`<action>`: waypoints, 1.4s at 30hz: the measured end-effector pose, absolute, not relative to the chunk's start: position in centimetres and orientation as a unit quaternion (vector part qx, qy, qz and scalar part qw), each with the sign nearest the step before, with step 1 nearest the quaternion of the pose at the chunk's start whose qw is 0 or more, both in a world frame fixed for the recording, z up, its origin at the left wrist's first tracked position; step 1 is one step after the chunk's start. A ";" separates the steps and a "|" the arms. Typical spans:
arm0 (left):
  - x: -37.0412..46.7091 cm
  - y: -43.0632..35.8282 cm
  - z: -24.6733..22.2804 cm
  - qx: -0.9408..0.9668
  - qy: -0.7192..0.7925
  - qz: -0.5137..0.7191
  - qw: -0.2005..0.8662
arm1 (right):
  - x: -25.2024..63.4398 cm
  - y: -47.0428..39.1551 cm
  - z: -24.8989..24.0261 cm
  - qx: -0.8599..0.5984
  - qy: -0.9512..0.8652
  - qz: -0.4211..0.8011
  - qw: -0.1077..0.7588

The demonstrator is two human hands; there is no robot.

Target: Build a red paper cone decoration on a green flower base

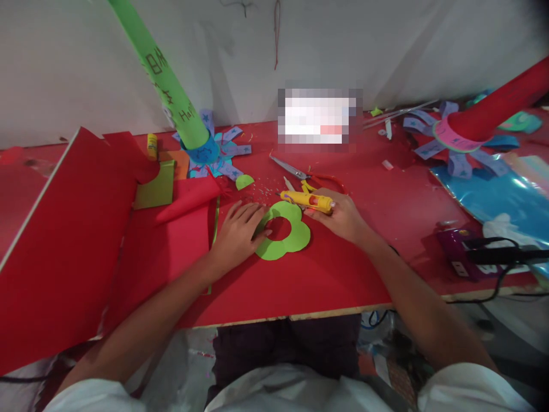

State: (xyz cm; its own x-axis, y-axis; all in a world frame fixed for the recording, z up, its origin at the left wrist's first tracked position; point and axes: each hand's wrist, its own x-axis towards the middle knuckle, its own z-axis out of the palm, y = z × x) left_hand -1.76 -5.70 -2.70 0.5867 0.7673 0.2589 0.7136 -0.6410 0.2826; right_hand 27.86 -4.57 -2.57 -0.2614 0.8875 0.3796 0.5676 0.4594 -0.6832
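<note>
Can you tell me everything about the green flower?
The green flower is a bright, plain cut-out that looks like paper or thin card. It has big rounded petals and a round hole in the middle, where red shows through. It lies flat on the red tabletop. The left hand rests fingers on its left side, hiding part of it. A yellow tool in the right hand is by its far edge; I can't tell if they touch.
</note>
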 end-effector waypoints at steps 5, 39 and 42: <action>-2.0 -5.2 -3.2 0.882 0.411 0.190 0.133 | 27.9 -4.6 -2.4 -0.479 -0.763 0.203 0.385; -2.1 -5.3 -2.1 0.854 0.495 0.153 0.047 | 28.4 -4.5 -2.6 -0.497 -0.756 0.210 0.372; -2.4 -4.9 -2.0 0.846 0.514 0.136 0.023 | 28.4 -4.6 -2.3 -0.496 -0.752 0.225 0.371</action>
State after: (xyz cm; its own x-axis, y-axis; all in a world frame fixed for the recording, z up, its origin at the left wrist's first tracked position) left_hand -2.45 -4.94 -1.96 0.4341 0.8767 0.2075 0.8644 -0.4702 0.1784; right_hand 28.39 -4.58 -2.30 -0.2319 0.9133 0.3349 0.5792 0.4063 -0.7067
